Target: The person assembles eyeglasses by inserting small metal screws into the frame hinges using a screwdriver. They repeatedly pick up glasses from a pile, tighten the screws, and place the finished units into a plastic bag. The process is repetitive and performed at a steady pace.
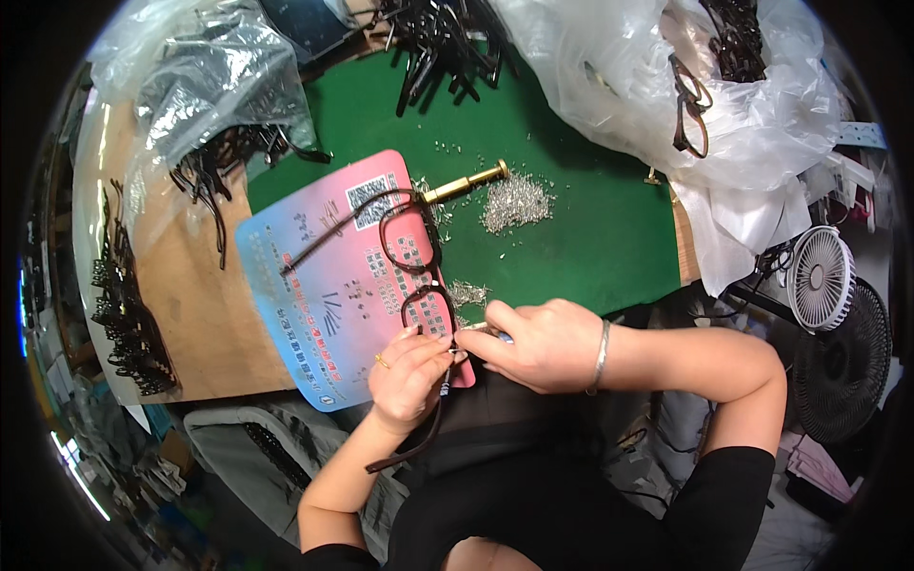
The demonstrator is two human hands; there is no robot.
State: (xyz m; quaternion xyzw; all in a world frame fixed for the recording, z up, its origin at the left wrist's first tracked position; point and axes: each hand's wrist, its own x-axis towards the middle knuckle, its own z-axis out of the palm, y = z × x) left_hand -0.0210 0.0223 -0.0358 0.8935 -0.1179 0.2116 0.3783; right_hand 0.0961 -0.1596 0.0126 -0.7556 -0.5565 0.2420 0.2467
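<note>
Tool tip hidden between right hand and eyeglass frame.

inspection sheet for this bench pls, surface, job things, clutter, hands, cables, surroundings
surface: green mat on a brown benchtop, with a pink and blue printed card lying across them
job's things: dark eyeglass frame lying open on the card, one temple hanging off the bench edge; pile of small silver screws; brass-handled tool
clutter: loose black temples along the left edge, more at the top; clear plastic bags
grippers: left hand pinches the frame's hinge corner; right hand holds a thin tool to it
cables: nothing seen
surroundings: small white fan and a black fan at right
</note>
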